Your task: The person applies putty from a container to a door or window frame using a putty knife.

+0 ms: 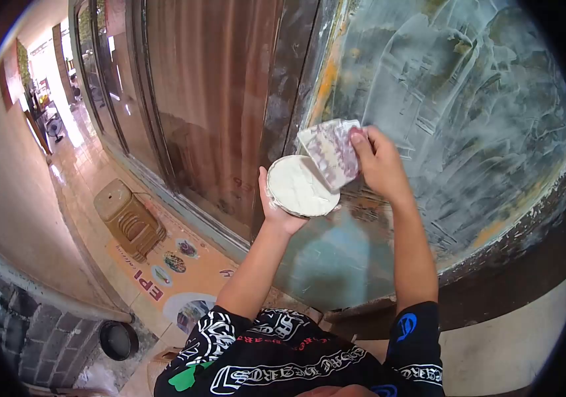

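Observation:
My left hand (284, 221) cups a round tub (289, 210) from below, its fingers around the side. White putty (299, 182) fills the tub to near the rim. Between the fingers and thumb of my right hand (381, 162) is a flat putty spreader (328, 147), smeared white with purplish patches. The spreader is tilted, and its lower edge reaches the putty at the tub's right side. Behind both hands stands a large greenish-grey panel (455, 106), streaked with white smears and showing orange patches along its left edge.
Left of the panel is a dark-framed glass pane (210, 99). A brown plastic stool (114, 198) stands on a printed banner (193, 268) on the tiled floor. A black round container (118, 340) sits by a grey block wall (45, 341). Far down the passage are a fan (54, 127) and a person (75, 86).

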Available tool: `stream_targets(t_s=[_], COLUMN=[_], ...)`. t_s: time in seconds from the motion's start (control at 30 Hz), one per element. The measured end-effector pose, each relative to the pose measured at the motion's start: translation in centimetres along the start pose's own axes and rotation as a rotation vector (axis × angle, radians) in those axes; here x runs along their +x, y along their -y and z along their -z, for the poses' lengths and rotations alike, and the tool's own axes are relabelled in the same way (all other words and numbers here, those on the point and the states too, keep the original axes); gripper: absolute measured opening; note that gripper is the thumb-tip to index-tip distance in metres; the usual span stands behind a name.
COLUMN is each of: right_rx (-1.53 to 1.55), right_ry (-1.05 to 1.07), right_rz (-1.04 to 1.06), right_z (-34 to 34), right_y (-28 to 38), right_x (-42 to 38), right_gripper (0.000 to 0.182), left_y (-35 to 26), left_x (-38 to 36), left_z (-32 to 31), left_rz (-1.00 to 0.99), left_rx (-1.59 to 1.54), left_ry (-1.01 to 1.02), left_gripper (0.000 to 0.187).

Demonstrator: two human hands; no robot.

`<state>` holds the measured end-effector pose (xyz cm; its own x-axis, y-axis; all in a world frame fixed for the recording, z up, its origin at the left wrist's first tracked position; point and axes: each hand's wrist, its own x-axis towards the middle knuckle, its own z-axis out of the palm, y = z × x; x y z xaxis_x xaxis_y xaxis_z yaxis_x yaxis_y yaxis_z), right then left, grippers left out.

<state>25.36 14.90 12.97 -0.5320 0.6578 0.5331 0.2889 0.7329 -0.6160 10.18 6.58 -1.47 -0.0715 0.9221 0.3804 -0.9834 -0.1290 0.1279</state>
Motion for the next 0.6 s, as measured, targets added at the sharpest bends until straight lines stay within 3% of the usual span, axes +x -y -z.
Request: stream_targets(t_s=[0.13, 0.2, 0.37, 0.43, 0.6], right_rx=[-0.231, -0.435, -0.697, -0.833, -0.763], right_ry=[-0.034, -0.088, 0.014, -0.089, -0.091], right_rz=[0.11, 0.408, 0.423, 0.467, 0.431], right_z=[2.1, 2.2, 1.5, 1.5, 1.8], right_y=[3.9, 4.5, 5.6, 6.2, 6.8], right_x=[3.8, 5.9, 8.6, 8.9, 8.6], right_gripper=[0.022, 0.017, 0.014, 0.013, 0.013], left_y=[-0.1, -0.3, -0.8, -1.2, -1.5], left_x=[0.7, 1.0, 0.4, -0.1, -1.0], left_z=[-0.7, -0.6, 0.1, 0.4, 0.9], left_rz=[-0.005, -0.001, -0.026, -0.018, -0.045], left_rx=[0.025, 0.028, 0.018, -0.044, -0.029], left_ry=[-0.02, 0.02, -0.072, -0.053, -0.056], left_gripper=[0.091, 0.093, 0.095, 0.09, 0.088])
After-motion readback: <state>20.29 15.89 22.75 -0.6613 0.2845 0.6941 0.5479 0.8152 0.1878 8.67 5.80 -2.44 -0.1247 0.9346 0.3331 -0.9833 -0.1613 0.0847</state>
